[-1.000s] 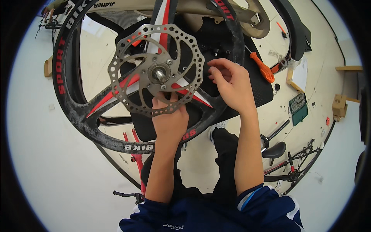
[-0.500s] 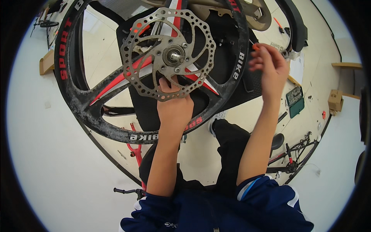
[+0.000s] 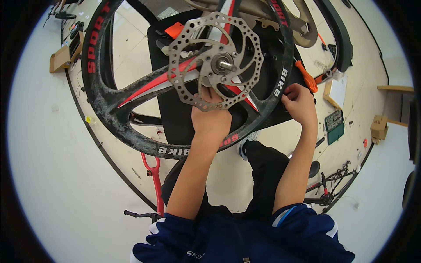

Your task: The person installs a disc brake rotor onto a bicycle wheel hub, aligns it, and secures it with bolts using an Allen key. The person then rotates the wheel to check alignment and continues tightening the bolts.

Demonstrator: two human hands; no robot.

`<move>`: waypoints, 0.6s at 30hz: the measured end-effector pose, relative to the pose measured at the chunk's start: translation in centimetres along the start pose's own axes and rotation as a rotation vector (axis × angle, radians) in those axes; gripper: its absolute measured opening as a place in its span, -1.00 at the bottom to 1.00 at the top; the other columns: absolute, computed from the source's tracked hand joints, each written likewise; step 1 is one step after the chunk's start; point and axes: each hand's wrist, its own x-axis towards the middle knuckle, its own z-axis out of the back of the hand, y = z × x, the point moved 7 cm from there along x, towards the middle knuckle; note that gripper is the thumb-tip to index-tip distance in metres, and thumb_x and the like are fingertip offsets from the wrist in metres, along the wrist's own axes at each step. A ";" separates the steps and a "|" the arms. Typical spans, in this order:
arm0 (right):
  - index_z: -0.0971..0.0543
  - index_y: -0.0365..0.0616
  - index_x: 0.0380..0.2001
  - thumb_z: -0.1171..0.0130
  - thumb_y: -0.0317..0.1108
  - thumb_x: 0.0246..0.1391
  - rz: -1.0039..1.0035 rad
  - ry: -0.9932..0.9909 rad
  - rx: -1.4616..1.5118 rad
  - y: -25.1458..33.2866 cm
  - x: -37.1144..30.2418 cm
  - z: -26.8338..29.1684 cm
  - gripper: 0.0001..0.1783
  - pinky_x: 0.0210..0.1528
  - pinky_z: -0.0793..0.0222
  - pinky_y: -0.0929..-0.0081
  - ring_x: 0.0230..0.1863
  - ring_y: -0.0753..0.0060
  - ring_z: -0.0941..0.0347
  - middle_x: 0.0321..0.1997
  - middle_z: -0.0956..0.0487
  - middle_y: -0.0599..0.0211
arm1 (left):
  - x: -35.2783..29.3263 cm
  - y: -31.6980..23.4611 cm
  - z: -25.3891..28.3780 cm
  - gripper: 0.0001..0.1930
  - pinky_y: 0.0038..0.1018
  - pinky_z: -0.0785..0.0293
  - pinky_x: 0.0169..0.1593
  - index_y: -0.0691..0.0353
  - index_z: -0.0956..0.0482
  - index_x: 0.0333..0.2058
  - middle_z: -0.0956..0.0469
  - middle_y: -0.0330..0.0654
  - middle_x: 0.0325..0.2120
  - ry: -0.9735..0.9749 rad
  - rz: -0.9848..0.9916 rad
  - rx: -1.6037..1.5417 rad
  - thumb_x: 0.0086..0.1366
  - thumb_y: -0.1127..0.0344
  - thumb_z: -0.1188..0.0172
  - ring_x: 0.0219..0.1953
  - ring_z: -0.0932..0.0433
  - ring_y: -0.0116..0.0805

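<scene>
A black bicycle wheel (image 3: 104, 115) with red-and-white spokes stands tilted before me, and a perforated metal brake rotor (image 3: 252, 81) is fixed at its hub. My left hand (image 3: 211, 120) reaches under the rotor and grips the wheel near the hub; the rotor partly hides its fingers. By the right side of the rim is my right hand (image 3: 301, 104), fingers curled in a pinch. What lies between those fingertips, if anything, is hidden. Just above that hand an orange-handled screwdriver (image 3: 306, 76) lies at the edge of a black chair seat (image 3: 169, 105).
Chair armrests (image 3: 340, 37) curve around the far right. On the floor to the right are a green case of small parts (image 3: 336, 133) and bicycle parts (image 3: 326, 188). A red bicycle frame (image 3: 154, 175) lies lower left; a cardboard box (image 3: 59, 60) sits far left.
My right hand has let go of the orange-handled screwdriver and come down beside the rim. The wheel appears shifted right in the picture, with my left hand still on it.
</scene>
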 end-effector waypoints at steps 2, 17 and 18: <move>-0.60 -0.27 -0.25 -0.34 -0.41 -0.09 0.036 -0.005 0.060 -0.7 0.6 -0.4 -0.71 -0.36 -0.46 0.44 -0.48 0.36 -0.58 -0.51 -0.64 0.22 | 0.1 0.0 0.1 -0.50 -0.11 -0.48 0.04 0.44 -0.44 0.13 -0.42 0.29 0.11 -0.002 0.059 -0.081 0.19 0.43 -0.15 0.01 -0.46 0.25; -0.62 -0.23 -0.18 -0.40 -0.34 0.08 0.122 -0.312 0.535 1.4 -1.0 3.2 -0.72 -0.37 -0.40 0.66 -0.45 0.64 -0.50 -0.44 -0.61 0.43 | 0.2 -1.9 -1.1 -0.61 -0.14 -0.56 -0.15 0.42 -0.49 -0.04 -0.45 0.08 -0.12 0.112 0.080 -0.222 0.10 0.50 -0.19 -0.08 -0.54 0.04; -0.62 -0.23 -0.19 -0.39 -0.36 0.09 0.130 -0.304 0.604 1.6 -0.9 3.0 -0.74 -0.37 -0.39 0.67 -0.44 0.65 -0.50 -0.44 -0.61 0.43 | -0.3 -1.8 -1.0 -0.65 -0.14 -0.56 -0.19 0.42 -0.51 -0.10 -0.48 0.08 -0.17 0.123 0.103 -0.246 0.09 0.49 -0.20 -0.15 -0.57 0.05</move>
